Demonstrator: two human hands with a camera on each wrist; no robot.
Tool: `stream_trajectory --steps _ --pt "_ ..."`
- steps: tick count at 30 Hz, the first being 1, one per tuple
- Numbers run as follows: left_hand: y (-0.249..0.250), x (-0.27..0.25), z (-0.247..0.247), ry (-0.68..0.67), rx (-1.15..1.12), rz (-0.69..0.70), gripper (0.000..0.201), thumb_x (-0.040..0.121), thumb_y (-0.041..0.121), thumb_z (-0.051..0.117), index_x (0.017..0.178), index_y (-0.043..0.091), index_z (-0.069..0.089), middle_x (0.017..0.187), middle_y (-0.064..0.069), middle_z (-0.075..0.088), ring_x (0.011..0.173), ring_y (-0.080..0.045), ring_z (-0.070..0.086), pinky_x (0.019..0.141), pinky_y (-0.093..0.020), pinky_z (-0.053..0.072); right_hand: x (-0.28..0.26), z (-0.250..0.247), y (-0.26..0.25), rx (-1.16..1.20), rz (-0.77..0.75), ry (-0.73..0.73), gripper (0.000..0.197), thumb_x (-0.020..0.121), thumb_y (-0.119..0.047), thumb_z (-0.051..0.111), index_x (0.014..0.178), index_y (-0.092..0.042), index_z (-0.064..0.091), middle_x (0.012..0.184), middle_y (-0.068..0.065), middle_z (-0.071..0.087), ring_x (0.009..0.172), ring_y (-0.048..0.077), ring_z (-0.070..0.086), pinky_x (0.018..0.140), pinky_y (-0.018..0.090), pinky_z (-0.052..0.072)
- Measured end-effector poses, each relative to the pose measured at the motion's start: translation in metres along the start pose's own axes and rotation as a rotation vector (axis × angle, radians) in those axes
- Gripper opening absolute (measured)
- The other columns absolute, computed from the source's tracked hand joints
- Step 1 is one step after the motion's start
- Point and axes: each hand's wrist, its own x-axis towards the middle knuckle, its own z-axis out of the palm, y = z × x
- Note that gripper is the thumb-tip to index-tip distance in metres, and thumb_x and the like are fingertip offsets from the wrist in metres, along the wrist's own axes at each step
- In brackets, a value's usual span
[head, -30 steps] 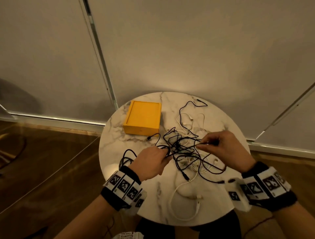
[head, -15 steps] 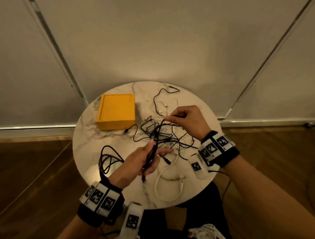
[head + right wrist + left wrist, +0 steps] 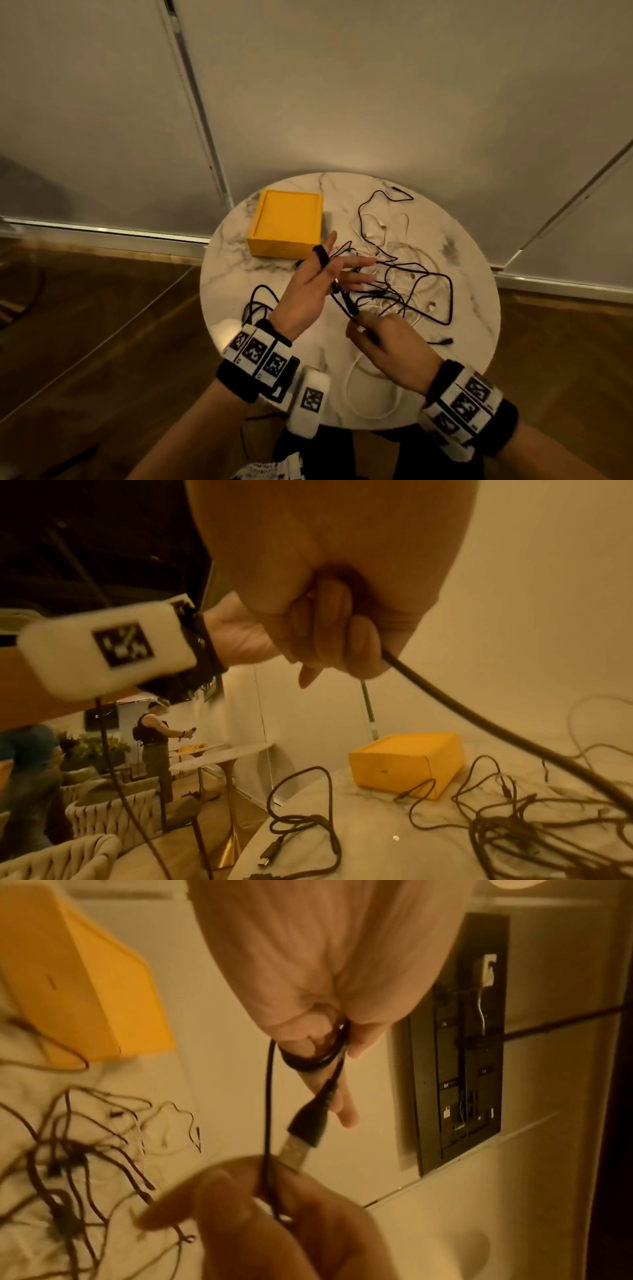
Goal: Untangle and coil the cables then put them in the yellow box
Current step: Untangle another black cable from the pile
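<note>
A black cable is looped round fingers of my left hand, whose other fingers stretch out toward the tangle. In the left wrist view the loop sits on the fingers and the USB plug hangs below it. My right hand pinches the same cable just below and to the right; in the right wrist view the cable runs out of its fist. A tangle of black and white cables lies beyond. The yellow box stands at the table's back left.
Everything sits on a round marble table against a pale wall. A separate black cable lies by my left wrist and a white cable loop at the front edge. In the right wrist view a person stands far off by other tables.
My right hand has come from the far side of the tangle to the near side, by my left hand. My left hand has opened its fingers, and the black cable now loops round them.
</note>
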Motion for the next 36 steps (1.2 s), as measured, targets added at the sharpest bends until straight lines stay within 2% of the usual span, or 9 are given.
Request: stream_trajectory --steps 5,11,15,18,22,27,30,34,36 --pt "-0.01 -0.009 -0.006 0.112 -0.036 0.103 0.05 0.104 0.009 0.032 0.152 0.011 0.015 0.118 -0.006 0.069 0.11 -0.028 0.065 0.088 -0.028 0.051 -0.001 -0.015 0.0 -0.015 -0.004 -0.066 0.02 0.095 -0.033 0.052 0.079 -0.022 0.056 0.057 -0.006 0.051 0.054 0.008 0.044 0.055 0.022 0.031" --pt "-0.017 -0.008 0.001 0.278 0.069 0.179 0.043 0.104 0.008 0.034 0.146 0.015 0.027 0.105 -0.007 0.072 0.097 -0.027 0.07 0.086 -0.03 0.052 -0.002 -0.008 -0.011 0.026 -0.114 -0.178 0.028 0.098 -0.033 0.039 0.095 -0.018 0.063 0.077 0.0 0.067 0.068 0.014 0.059 0.068 0.034 0.046" --pt "-0.027 -0.02 -0.007 0.071 0.535 0.001 0.028 0.101 0.03 0.042 0.123 0.018 0.055 0.085 -0.007 0.072 0.075 -0.025 0.07 0.071 -0.047 0.056 0.005 -0.033 -0.009 -0.04 -0.16 -0.049 0.024 0.096 -0.032 0.043 0.094 -0.022 0.064 0.076 -0.004 0.066 0.068 0.015 0.059 0.066 0.038 0.047" --pt "-0.02 -0.033 0.004 -0.096 0.447 -0.204 0.05 0.1 0.043 0.031 0.103 0.003 0.061 0.065 -0.015 0.065 0.049 -0.035 0.056 0.058 -0.038 0.051 0.004 -0.061 -0.005 -0.028 -0.162 -0.043 0.018 0.094 -0.028 0.052 0.093 -0.021 0.068 0.074 -0.008 0.066 0.066 0.01 0.058 0.064 0.036 0.048" --pt "-0.003 -0.04 0.027 -0.275 0.42 -0.319 0.068 0.099 0.05 0.019 0.09 0.001 0.065 0.049 -0.01 0.048 0.041 -0.017 0.035 0.048 -0.021 0.033 -0.006 -0.086 -0.02 0.031 -0.221 -0.059 0.011 0.086 -0.012 0.058 0.089 -0.018 0.066 0.07 -0.01 0.064 0.062 0.007 0.056 0.062 0.021 0.044" --pt "-0.004 -0.033 0.04 -0.398 0.264 -0.324 0.061 0.1 0.045 0.033 0.078 -0.004 0.062 0.041 0.0 0.04 0.037 -0.015 0.03 0.05 -0.028 0.029 0.001 -0.084 0.002 -0.103 -0.118 0.121 0.018 0.087 -0.011 0.057 0.104 -0.019 0.057 0.067 -0.009 0.056 0.06 0.011 0.048 0.061 0.032 0.04" --pt "0.003 -0.033 0.038 -0.433 0.119 -0.342 0.054 0.1 0.041 0.031 0.077 0.005 0.064 0.039 0.002 0.04 0.035 -0.012 0.029 0.047 -0.029 0.028 0.007 -0.069 0.014 -0.115 -0.054 0.147 0.008 0.094 -0.02 0.048 0.097 -0.019 0.056 0.069 -0.004 0.06 0.063 0.019 0.055 0.062 0.038 0.044" --pt "0.009 -0.03 0.041 -0.489 -0.066 -0.371 0.059 0.104 0.028 0.021 0.093 -0.017 0.057 0.041 0.011 0.053 0.031 -0.006 0.033 0.042 -0.031 0.027 0.005 -0.029 0.005 0.083 -0.057 -0.034 0.01 0.084 -0.014 0.055 0.085 -0.024 0.054 0.073 -0.002 0.064 0.068 0.013 0.059 0.065 0.032 0.048" --pt "0.008 -0.031 0.039 -0.454 -0.187 -0.357 0.059 0.102 0.032 0.024 0.102 -0.017 0.057 0.043 0.01 0.053 0.032 -0.009 0.035 0.04 -0.035 0.022 0.005 -0.019 0.0 0.276 0.016 -0.04 0.015 0.082 -0.021 0.049 0.086 -0.011 0.061 0.082 0.013 0.066 0.075 0.023 0.061 0.073 0.038 0.05"
